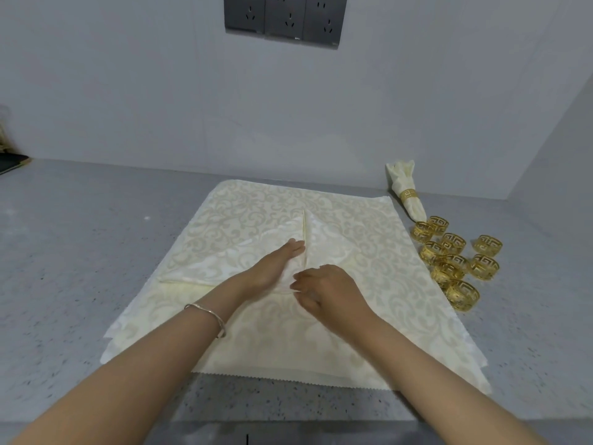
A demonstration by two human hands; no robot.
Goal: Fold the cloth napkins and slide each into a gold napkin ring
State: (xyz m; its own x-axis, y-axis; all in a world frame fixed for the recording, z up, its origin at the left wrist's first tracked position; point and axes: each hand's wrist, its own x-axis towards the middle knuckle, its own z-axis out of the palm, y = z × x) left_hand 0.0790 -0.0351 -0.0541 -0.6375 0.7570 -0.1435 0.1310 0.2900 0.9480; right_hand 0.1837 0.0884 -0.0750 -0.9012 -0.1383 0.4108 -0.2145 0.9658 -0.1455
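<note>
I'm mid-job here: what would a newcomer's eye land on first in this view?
Both hands in the centre: the left hand lies flat on a half-folded napkin atop the cream stack, while the right hand curls at its crease. To the right, a cluster of gold rings shines on the grey counter, with one finished napkin already ringed behind them.

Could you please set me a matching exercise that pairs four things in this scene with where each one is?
Things:
1. left hand
2. finished napkin
3. loose gold rings
4. wall sockets

Places:
A. high on the wall
B. clustered on the counter, right of the napkin stack
C. flat on the folded napkin
D. back right, inside its fitted ring

Pairs: 1-C, 2-D, 3-B, 4-A.
</note>
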